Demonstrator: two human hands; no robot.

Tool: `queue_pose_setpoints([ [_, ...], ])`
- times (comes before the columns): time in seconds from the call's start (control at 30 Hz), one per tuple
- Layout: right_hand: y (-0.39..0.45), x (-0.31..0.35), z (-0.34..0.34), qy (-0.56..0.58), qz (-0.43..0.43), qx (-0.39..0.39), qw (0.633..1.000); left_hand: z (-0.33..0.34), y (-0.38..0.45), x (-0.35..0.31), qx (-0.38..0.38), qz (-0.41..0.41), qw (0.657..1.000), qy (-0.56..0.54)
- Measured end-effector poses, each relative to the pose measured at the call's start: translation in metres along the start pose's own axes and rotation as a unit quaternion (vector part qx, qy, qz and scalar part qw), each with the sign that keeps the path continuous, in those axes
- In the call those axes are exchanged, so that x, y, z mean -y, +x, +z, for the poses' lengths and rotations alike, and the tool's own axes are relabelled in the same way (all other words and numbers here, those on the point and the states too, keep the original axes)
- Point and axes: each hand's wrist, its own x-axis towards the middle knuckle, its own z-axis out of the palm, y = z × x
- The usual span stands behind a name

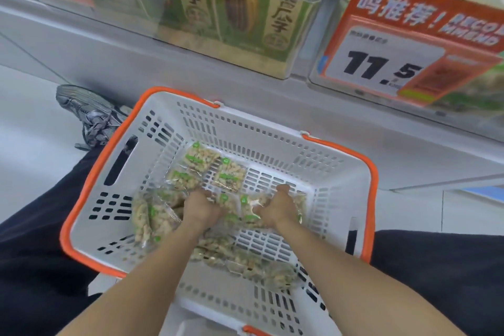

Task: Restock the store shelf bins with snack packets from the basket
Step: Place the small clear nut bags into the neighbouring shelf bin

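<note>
A white plastic basket (275, 144) with an orange rim sits on the floor between my knees. Several clear snack packets (203, 165) with green labels lie on its bottom. Both my hands reach down into the pile. My left hand (200, 209) has its fingers curled into the packets at the middle. My right hand (278, 207) curls its fingers over packets (249, 209) on the right side. The fingertips of both hands are buried among the wrappers.
The shelf front rises just beyond the basket, with a clear bin (231, 13) holding green snack bags. An orange price tag (403, 54) reading 11.5 hangs at the right. My grey shoe (87, 114) rests on the floor to the left.
</note>
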Motion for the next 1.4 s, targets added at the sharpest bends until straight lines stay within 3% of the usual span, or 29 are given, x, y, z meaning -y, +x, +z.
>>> queue_pose_setpoints([
  [0.2, -0.029, 0.028, -0.054, -0.148, -0.058, 0.055, 0.986, -0.006, -0.027, -0.002, 0.066, 0.048, 0.989, -0.126],
  [0.53, -0.152, 0.084, -0.173, -0.294, -0.229, 0.041, 0.927, -0.047, -0.113, -0.035, 0.120, 0.179, 0.930, -0.297],
  [0.77, -0.178, 0.060, -0.205, -0.078, -0.294, 0.069, 0.950, -0.036, -0.159, -0.061, 0.105, 0.282, 0.877, -0.374],
  [1.07, -0.186, 0.059, -0.224, -0.019, -0.394, 0.074, 0.916, -0.035, -0.179, -0.085, 0.100, 0.356, 0.859, -0.353],
  [1.23, -0.194, 0.064, -0.231, 0.005, -0.420, 0.026, 0.907, -0.049, -0.203, -0.099, 0.203, 0.376, 0.814, -0.394],
  [1.4, -0.204, 0.061, -0.222, 0.053, -0.459, -0.024, 0.886, -0.045, -0.229, -0.110, 0.100, 0.425, 0.870, -0.229],
])
